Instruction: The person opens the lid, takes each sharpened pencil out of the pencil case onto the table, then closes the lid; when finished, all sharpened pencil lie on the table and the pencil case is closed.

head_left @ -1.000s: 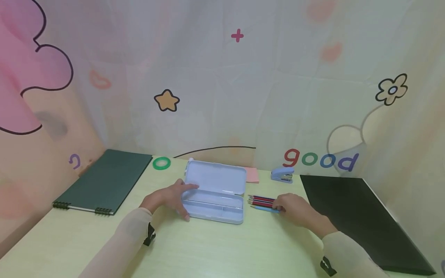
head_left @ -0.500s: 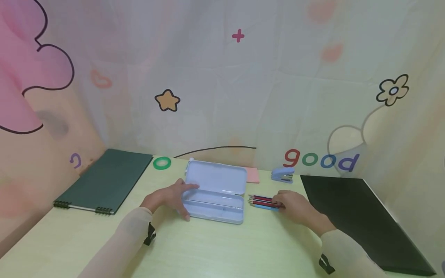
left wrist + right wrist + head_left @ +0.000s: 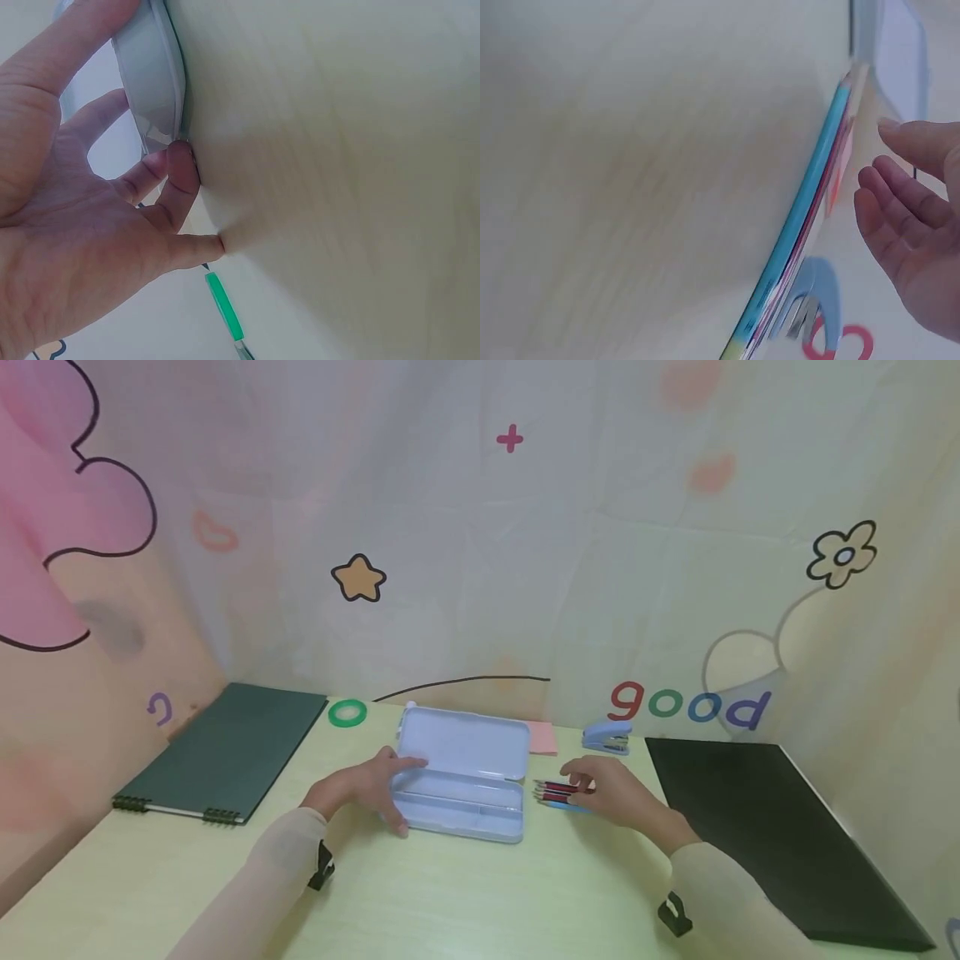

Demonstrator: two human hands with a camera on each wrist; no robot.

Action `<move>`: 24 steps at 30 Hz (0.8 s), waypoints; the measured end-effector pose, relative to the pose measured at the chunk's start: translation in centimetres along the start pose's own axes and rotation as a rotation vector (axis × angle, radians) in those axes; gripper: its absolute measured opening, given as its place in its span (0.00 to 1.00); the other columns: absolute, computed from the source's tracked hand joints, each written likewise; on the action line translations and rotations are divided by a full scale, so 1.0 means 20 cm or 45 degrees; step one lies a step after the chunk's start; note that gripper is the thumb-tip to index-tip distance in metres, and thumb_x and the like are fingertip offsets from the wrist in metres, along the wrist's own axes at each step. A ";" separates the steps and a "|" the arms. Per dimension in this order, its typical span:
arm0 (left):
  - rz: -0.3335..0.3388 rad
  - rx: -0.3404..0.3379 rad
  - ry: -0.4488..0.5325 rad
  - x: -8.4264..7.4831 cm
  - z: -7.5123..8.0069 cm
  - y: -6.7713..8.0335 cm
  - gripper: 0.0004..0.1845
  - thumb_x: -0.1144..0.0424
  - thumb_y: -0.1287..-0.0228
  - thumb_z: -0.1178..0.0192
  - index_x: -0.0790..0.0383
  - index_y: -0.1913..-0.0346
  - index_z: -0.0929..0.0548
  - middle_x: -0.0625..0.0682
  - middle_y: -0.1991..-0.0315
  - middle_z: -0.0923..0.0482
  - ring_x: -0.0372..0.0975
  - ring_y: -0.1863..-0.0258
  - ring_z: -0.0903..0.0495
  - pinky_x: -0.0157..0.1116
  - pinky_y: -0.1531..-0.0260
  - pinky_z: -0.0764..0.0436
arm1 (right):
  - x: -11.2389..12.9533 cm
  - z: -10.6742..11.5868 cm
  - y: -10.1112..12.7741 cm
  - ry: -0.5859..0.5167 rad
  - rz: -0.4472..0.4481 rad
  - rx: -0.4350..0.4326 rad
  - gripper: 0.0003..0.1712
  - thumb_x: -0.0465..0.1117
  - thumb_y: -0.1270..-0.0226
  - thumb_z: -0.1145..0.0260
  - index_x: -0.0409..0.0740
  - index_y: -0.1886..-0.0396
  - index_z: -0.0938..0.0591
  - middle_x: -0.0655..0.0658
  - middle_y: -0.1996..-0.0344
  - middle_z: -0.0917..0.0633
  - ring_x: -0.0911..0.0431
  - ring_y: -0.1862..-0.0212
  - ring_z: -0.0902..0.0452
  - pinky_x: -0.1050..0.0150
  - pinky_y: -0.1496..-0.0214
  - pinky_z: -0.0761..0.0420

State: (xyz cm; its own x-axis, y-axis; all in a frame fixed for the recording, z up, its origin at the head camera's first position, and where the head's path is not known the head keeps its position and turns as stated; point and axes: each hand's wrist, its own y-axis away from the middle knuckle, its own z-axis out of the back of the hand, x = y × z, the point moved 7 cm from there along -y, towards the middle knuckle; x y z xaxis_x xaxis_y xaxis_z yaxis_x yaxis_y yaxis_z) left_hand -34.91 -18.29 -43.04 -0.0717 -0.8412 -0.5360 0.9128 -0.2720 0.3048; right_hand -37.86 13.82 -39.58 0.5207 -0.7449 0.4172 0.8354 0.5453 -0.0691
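Note:
A light blue pencil case (image 3: 459, 817) lies with its lid up, its compartments facing me. My left hand (image 3: 371, 785) holds its left end, thumb by the front corner and index finger by the lid; in the left wrist view its fingers bend against the case's side (image 3: 154, 75). To the right of the case lie several dark red striped pencils (image 3: 550, 797) and one light blue pencil (image 3: 802, 202), side by side. My right hand (image 3: 613, 789) hovers over them with loosely bent fingers. The right wrist view shows nothing between those fingers and a gap from the pencils.
Behind the case lie pink sticky notes (image 3: 543, 738), with a light blue stapler (image 3: 606, 737) to their right. A green tape roll (image 3: 348, 713) and a dark green spiral notebook (image 3: 225, 752) are at left. A black flat board (image 3: 772, 835) lies at right, before a printed curtain.
My right hand has come away from the pencils, lifting and shifting left, and its fingers have spread. The pencils stay on the table. My left hand and the pencil case have not moved.

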 end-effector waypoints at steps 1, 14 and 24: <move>0.003 0.001 0.007 0.00 0.00 0.00 0.54 0.56 0.59 0.17 0.45 0.25 0.35 0.59 0.40 0.39 0.53 0.39 0.35 0.59 0.38 0.29 | 0.02 -0.01 -0.02 -0.043 0.016 0.008 0.19 0.33 0.39 0.28 0.38 0.47 0.17 0.45 0.60 0.14 0.53 0.59 0.20 0.56 0.52 0.16; 0.002 -0.001 -0.032 0.01 -0.01 -0.02 0.55 0.54 0.60 0.17 0.44 0.25 0.35 0.58 0.42 0.39 0.51 0.41 0.33 0.55 0.40 0.27 | 0.37 -0.16 -0.23 -0.312 0.216 0.137 0.22 0.33 0.37 0.31 0.36 0.43 0.20 0.39 0.54 0.13 0.48 0.52 0.15 0.52 0.47 0.16; 0.015 -0.009 -0.045 0.00 0.00 0.00 0.54 0.53 0.60 0.17 0.43 0.26 0.33 0.57 0.41 0.38 0.51 0.42 0.33 0.56 0.40 0.26 | 0.54 -0.32 -0.35 -0.270 0.218 0.271 0.19 0.30 0.36 0.32 0.36 0.44 0.18 0.40 0.56 0.12 0.50 0.53 0.16 0.53 0.44 0.17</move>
State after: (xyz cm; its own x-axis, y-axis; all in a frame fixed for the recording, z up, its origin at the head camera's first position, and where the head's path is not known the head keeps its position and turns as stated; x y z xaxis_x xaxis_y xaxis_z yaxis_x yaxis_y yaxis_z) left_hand -35.01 -18.38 -43.05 -0.0750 -0.8601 -0.5046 0.9163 -0.2591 0.3053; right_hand -36.94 -0.45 -40.44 0.5835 -0.5510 0.5966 0.6718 0.7402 0.0266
